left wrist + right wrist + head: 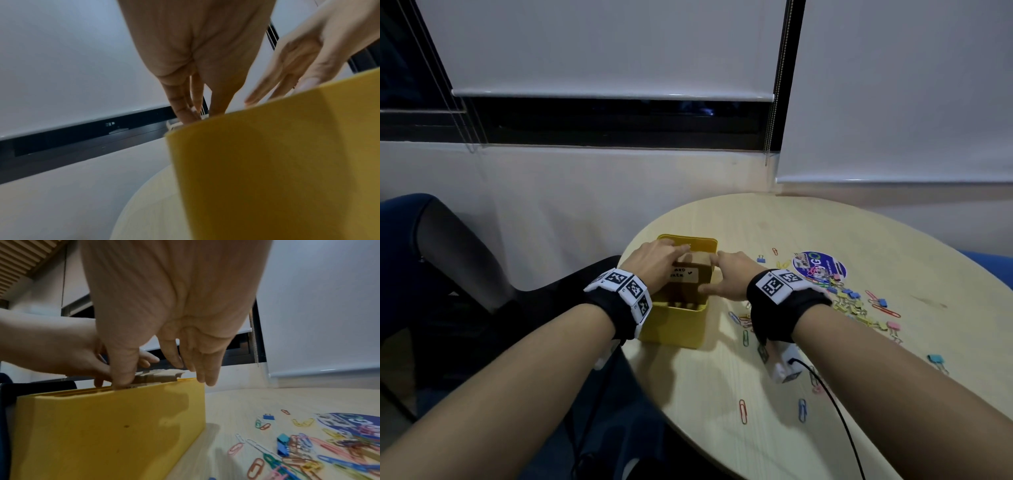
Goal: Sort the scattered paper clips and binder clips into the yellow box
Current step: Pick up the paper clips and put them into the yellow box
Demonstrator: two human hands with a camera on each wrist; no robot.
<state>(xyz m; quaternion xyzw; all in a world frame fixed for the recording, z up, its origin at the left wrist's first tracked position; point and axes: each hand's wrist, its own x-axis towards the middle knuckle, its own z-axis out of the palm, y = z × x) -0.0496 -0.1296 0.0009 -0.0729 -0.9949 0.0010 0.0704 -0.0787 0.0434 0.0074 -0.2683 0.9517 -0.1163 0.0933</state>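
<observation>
The yellow box [674, 325] [267, 162] [102, 426] stands near the left edge of the round table. A brown cardboard insert [697, 262] [160, 378] with a white label sticks up inside it. My left hand [654, 260] [195, 56] reaches into the box and pinches the insert's left end. My right hand [729, 274] [174, 296] holds the insert's right end, thumb on the near side and fingers on the far side. Coloured paper clips and binder clips [849, 301] [308, 451] lie scattered to the right of the box. The inside of the box is hidden.
A round blue sticker [820, 265] lies on the table [808, 226] behind the clip pile. Loose clips lie nearer me: a red one [743, 411], a blue one [803, 409] and a blue binder clip [935, 359]. A black cable [835, 411] crosses the table. A dark chair [431, 257] stands at left.
</observation>
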